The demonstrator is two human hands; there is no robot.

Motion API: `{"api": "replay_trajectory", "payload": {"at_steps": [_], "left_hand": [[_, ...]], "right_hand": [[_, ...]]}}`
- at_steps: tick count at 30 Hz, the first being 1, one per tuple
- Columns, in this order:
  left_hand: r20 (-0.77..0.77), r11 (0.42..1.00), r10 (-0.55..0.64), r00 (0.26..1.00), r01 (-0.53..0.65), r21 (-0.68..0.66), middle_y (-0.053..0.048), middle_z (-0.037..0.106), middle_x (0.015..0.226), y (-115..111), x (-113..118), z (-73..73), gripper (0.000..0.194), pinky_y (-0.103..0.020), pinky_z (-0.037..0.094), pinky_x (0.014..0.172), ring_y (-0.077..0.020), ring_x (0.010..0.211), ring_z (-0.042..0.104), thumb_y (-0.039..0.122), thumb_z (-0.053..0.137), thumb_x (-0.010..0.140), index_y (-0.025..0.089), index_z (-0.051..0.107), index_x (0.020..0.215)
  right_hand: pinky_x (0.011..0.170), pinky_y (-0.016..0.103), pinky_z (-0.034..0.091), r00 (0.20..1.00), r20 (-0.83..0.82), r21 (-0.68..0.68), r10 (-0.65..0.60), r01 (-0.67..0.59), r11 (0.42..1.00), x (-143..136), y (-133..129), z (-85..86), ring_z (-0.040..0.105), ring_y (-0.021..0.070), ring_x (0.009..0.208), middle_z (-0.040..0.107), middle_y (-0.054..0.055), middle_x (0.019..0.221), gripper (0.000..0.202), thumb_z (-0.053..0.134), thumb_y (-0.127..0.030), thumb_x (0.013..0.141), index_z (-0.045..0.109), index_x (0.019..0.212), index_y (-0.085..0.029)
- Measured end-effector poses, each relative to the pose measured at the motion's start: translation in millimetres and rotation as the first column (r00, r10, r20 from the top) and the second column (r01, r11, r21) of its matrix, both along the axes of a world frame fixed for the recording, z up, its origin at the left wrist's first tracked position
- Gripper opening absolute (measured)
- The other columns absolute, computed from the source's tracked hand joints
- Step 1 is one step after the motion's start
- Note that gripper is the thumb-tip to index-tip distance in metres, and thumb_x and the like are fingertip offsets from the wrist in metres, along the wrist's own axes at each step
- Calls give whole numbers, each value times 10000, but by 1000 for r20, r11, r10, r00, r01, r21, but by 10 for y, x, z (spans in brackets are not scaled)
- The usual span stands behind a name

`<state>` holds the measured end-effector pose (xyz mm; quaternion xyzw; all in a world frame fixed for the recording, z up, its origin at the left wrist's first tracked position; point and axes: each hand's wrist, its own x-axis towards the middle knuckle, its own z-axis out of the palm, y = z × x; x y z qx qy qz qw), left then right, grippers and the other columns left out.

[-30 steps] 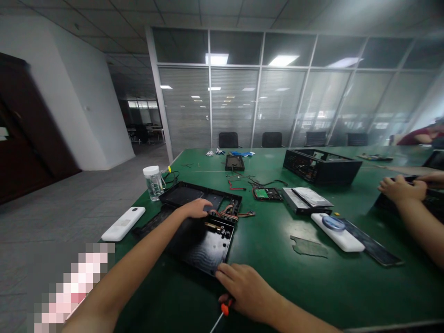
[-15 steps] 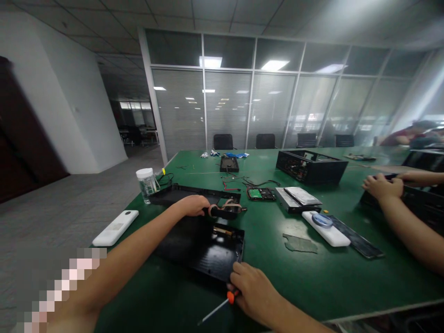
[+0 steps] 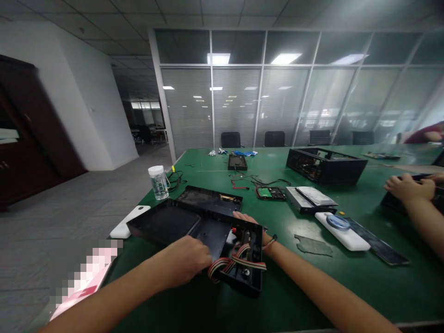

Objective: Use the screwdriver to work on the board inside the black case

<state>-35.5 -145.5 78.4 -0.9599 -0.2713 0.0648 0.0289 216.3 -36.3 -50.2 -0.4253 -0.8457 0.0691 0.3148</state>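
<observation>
- Left hand (image 3: 190, 260): fingers curled closed on the near rim of the black casing (image 3: 210, 236), toward the counter's (image 3: 284, 226) left edge.
- Right hand (image 3: 244, 218): mostly hidden behind it; cannot tell its grip.

Office meeting room: glazed partition (image 3: 236, 111) with blinds, black chairs (image 3: 231, 139), long green table (image 3: 277, 282).

One head-worn view, forward and down across the green table (image 3: 277, 231).
</observation>
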Motion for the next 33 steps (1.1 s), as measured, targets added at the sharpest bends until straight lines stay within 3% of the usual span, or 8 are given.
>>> {"api": "replay_trajectory", "payload": {"at_steps": [4,9,12,17,19,22,27,33], "left_hand": [[-48,1000,3,999,-3,-3,-52,628,736,9,-84,-274,131,-257,415,589,-173,672,590,92,501,781,192,585,776],[-123,995,103,987,-103,9,-71,641,721,96,-75,-492,141,-271,443,597,-192,667,605,102,509,774,181,626,770],[-139,969,241,961,-247,-28,-71,652,722,261,-140,-467,120,-278,450,615,-206,700,613,125,552,741,180,658,739],[45,871,304,952,-258,-419,-3,660,857,946,-314,-240,211,-190,445,622,-137,744,609,333,574,757,216,646,917],[135,870,414,900,-348,-350,-10,657,839,1258,-278,-264,236,-187,445,650,-126,732,609,324,512,803,189,618,964],[144,822,570,809,-563,-90,-48,652,822,1533,-109,-487,178,-225,445,714,-174,802,608,293,592,742,162,614,860],[246,722,654,715,-687,76,-120,624,902,1476,140,-913,223,-302,454,740,-240,877,605,277,538,801,143,499,975],[238,738,626,743,-663,129,-117,625,872,1392,261,-952,126,-315,462,739,-232,863,615,176,428,852,149,480,963]], "right_hand": [[901,381,403,942,318,117,-109,75,990,232,115,-54,465,256,1114,407,157,1340,478,445,-187,823,414,1288,-77],[875,416,394,812,494,174,-312,259,950,769,139,64,462,281,1096,440,140,1317,421,418,-57,769,543,1163,-139],[880,362,386,833,455,97,-315,305,947,995,151,146,501,249,1060,567,116,1176,359,443,-109,779,586,1104,-160],[839,312,402,937,232,-42,-262,278,960,808,105,151,567,210,980,630,73,1073,316,404,-241,846,595,1094,-200],[822,313,413,961,177,-93,-213,232,968,630,46,143,586,210,943,646,61,1039,314,386,-280,863,601,1082,-213],[830,325,418,981,117,-121,-154,168,978,442,-47,141,589,211,947,635,61,1072,353,387,-329,870,550,1162,-218],[916,342,390,998,-6,-186,-55,53,981,393,-89,95,521,199,1086,541,89,1229,496,375,-415,874,399,1311,-181],[938,357,371,999,43,-244,-28,38,969,324,-66,35,515,223,1098,548,110,1220,505,378,-447,870,459,1275,-157]]}}
